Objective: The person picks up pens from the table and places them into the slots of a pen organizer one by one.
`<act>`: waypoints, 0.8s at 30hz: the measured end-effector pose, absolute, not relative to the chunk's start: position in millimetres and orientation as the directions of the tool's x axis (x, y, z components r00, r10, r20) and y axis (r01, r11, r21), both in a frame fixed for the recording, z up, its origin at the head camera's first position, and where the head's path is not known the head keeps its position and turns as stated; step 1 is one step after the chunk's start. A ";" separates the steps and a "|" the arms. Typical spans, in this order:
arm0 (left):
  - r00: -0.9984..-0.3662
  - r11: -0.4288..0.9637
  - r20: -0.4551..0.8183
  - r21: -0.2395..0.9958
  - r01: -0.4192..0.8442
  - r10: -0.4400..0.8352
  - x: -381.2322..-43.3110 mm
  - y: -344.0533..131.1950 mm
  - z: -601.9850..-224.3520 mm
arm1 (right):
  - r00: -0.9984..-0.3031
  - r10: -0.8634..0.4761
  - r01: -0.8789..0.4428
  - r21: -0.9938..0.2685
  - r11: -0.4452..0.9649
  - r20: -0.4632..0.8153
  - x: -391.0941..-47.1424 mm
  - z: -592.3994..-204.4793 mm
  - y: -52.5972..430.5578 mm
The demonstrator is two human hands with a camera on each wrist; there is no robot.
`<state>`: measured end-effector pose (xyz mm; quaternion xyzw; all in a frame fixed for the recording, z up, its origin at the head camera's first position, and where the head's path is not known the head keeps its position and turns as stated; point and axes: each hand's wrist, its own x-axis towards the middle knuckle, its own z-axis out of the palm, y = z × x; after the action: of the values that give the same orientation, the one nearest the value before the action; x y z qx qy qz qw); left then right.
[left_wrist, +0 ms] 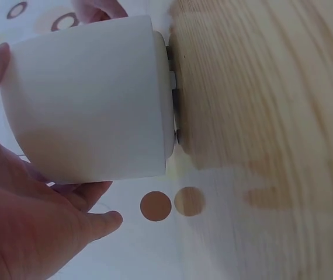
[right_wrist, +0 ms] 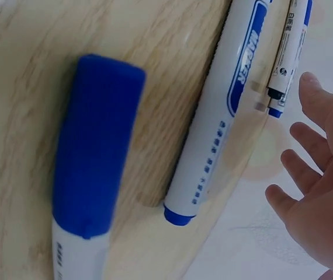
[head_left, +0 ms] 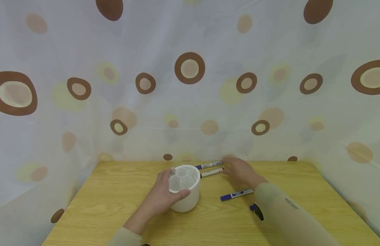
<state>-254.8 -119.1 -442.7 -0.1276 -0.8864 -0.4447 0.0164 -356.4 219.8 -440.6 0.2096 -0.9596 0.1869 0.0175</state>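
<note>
My left hand (head_left: 160, 194) grips a round white pen holder (head_left: 185, 203), thumb on the near rim and fingers round the far left side. Dividers split its inside into several compartments, and no pens show in them. In the left wrist view, the holder (left_wrist: 90, 105) has its base right at the wood surface. My right hand (head_left: 240, 171) reaches to the right-hand ends of two markers, a blue-capped marker (head_left: 211, 165) and a black-capped marker (head_left: 212, 173). Its fingers look spread and relaxed in the right wrist view, with nothing held in the hand (right_wrist: 324, 169).
Nearer me lies another blue-capped marker (head_left: 236, 194), partly under the right forearm. One more blue-capped marker (right_wrist: 99, 146) is mostly hidden by the sleeve in the head view. The wooden table (head_left: 116, 201) ends at a patterned curtain (head_left: 190, 112) at the back and sides.
</note>
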 end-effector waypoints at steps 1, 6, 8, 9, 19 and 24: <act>-0.967 0.571 0.143 0.785 0.241 0.211 -254.7 -119.1 -442.6 | -0.916 -0.389 -0.398 -0.360 0.844 0.101 -357.5 -442.1 220.9; -0.967 0.568 0.144 0.787 0.241 0.211 -254.7 -119.0 -442.7 | -0.925 -0.377 -0.365 -0.401 0.840 0.053 -362.0 -446.8 225.0; -0.966 0.563 0.146 0.790 0.244 0.213 -254.8 -118.8 -442.5 | -0.926 -0.375 -0.353 -0.432 0.830 0.036 -362.9 -448.6 225.1; -0.965 0.560 0.146 0.791 0.245 0.216 -254.7 -118.8 -442.4 | -0.927 -0.374 -0.348 -0.443 0.826 0.030 -363.3 -449.7 224.8; -0.960 0.540 0.146 0.801 0.257 0.240 -255.9 -119.6 -444.4 | -0.920 -0.391 -0.360 -0.437 0.824 0.022 -361.5 -453.8 219.7; -0.961 0.542 0.148 0.801 0.256 0.235 -257.4 -121.2 -446.3 | -0.915 -0.403 -0.373 -0.437 0.818 0.026 -361.7 -453.2 216.8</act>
<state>-257.4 -121.2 -446.3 -0.1397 -0.8779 -0.4579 0.0117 -361.7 216.8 -453.2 0.2036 -0.9529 0.2222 -0.0338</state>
